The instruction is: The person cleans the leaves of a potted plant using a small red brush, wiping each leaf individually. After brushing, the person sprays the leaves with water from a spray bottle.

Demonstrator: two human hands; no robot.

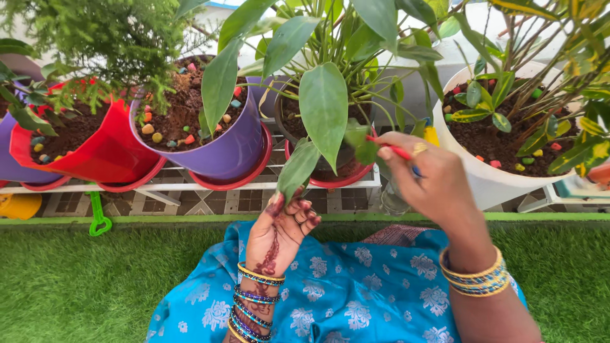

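Green leaves fill the frame as a person in a blue flower-printed garment works among potted plants on a low white rack (190, 189). The left hand (283, 228), marked with dark henna and ringed by bangles at the wrist, rises from below with its fingers pinched together on the tip of a long drooping leaf (297, 169), which hangs in front of a red saucer (330, 176). The right hand (427, 179) comes in from the right at the same height, its fingers closed around a thin red-handled tool (393, 149) whose tip lies against a smaller green leaf (362, 143) just above the saucer; what kind of tool it is cannot be told. Both leaves belong to the plant in the middle, whose dark pot (289, 124) stands on that saucer. To its left sits a purple pot (219, 149) with coloured pebbles on the soil, then a red pot (101, 152). A white pot (489, 181) holding a variegated plant stands just right of the right hand. Artificial grass (82, 279) covers the ground.
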